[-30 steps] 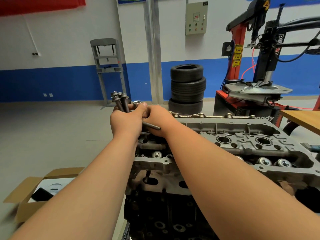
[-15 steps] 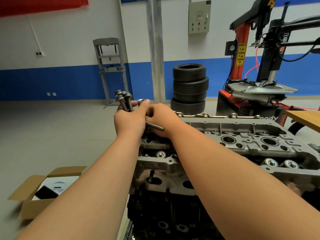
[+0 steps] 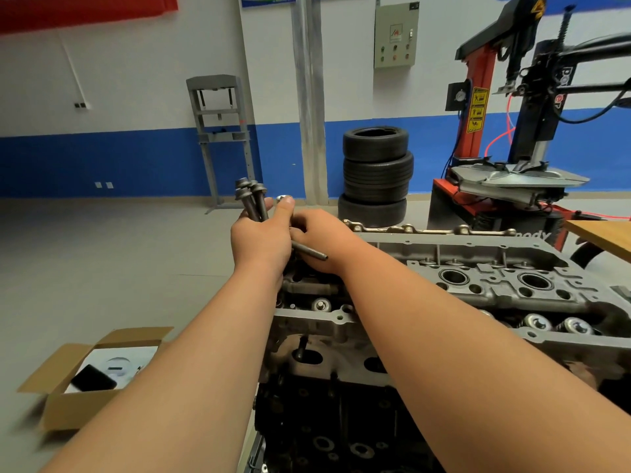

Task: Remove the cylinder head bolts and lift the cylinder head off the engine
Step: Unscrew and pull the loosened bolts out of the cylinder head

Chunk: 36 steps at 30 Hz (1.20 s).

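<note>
Cylinder head bolts [image 3: 251,199]: long steel shanks, flanged heads up. Judged stiff and smooth enough to slip, so best bundled mid-shank.
Left hand [image 3: 261,240]: clenched round the bundle, above the head's left end.
Right hand [image 3: 319,240]: fingers curled against the shanks; whether it truly grips cannot be told.
Cylinder head [image 3: 478,285]: seated on the engine block [image 3: 324,438]; cast metal, judged heavy and rigid — lift level, by both ends.
Cardboard box [image 3: 68,397]: open on the floor — holds a white insert and a dark flat item.
</note>
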Motion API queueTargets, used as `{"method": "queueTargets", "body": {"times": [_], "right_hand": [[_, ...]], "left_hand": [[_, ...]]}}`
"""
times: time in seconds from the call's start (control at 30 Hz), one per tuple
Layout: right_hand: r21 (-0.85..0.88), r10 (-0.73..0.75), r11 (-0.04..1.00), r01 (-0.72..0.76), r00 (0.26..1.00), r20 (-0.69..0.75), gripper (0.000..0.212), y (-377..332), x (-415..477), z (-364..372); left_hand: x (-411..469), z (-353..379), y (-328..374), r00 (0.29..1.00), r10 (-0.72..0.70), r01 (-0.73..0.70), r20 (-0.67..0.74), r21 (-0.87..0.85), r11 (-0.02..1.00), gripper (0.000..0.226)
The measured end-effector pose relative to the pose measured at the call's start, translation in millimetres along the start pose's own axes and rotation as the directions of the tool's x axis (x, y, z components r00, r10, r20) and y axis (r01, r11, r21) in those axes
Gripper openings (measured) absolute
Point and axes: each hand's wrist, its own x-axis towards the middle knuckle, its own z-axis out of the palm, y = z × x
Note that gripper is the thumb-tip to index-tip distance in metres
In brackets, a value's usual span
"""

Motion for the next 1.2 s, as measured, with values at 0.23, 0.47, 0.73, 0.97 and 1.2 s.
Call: {"method": "queueTargets", "body": {"times": [0.23,0.47,0.73,0.97,1.2], "right_hand": [[-0.059,0.018,0.998,-0.02,0.999,-0.034,0.018,0.8,3.1,-1.4],[-0.016,0.021,1.0,-0.022,0.999,-0.046,0.023,1.4,1.1,-2.2],[-0.038,-0.043,0.998,0.041,0.997,-0.057,0.024,2.8,-0.5,-1.0],[-0.035,0.02,0.999,-0.024,0.996,-0.085,0.024,4.3,6.9,1.3],[0.006,-0.038,0.999,0.038,0.998,-0.051,0.026,5.4,3.1,3.3]], "left_hand": [[0.5,1.1,-1.1,1.0,0.025,-0.025,0.003,0.013,1.0,0.029],[0.3,3.0,0.0,1.0,0.02,-0.02,0.002,0.041,0.999,0.018],[0.1,0.8,0.4,1.0,-0.008,0.007,0.03,0.014,1.0,0.029],[0.0,1.1,0.6,1.0,0.022,-0.022,-0.02,0.033,0.999,0.025],[-0.6,1.4,1.9,1.0,0.003,-0.004,0.01,0.041,0.999,0.021]]}}
